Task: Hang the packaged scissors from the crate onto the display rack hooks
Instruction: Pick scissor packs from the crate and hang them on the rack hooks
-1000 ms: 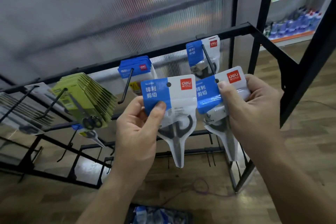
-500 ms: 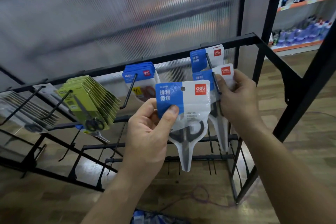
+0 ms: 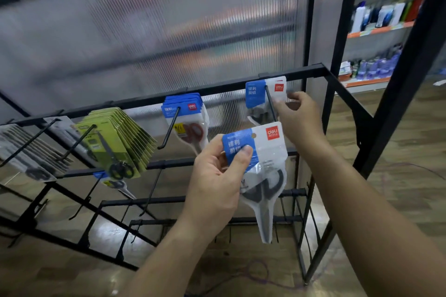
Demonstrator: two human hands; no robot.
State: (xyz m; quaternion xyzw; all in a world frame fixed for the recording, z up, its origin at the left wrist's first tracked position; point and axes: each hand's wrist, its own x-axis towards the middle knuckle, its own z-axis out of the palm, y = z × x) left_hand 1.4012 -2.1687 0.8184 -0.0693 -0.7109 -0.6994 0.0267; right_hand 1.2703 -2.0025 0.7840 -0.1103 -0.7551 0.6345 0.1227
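A ribbed translucent panel (image 3: 169,31) backs a black wire display rack (image 3: 217,90) standing on a wood-look floor (image 3: 398,152), with stocked shop shelves (image 3: 386,29) off to the right. The left hand (image 3: 212,181) holds one packaged scissors (image 3: 263,152) in front of the rack, below the right-most hook (image 3: 270,103); its thumb presses the blue header from the front and the fingers (image 3: 217,149) are curled behind it, the blades pointing down. The right hand (image 3: 299,116) is up at that hook, where the hung packs (image 3: 255,94) of the same kind already sit against the top bar. Its thumb touches the right edge of the front pack and its fingers are loosely curled, but I cannot tell whether they pinch it. Further left hang blue-headed packs (image 3: 185,113) with red-handled scissors, then a fanned row of green packs (image 3: 115,137), then grey packs (image 3: 29,152).
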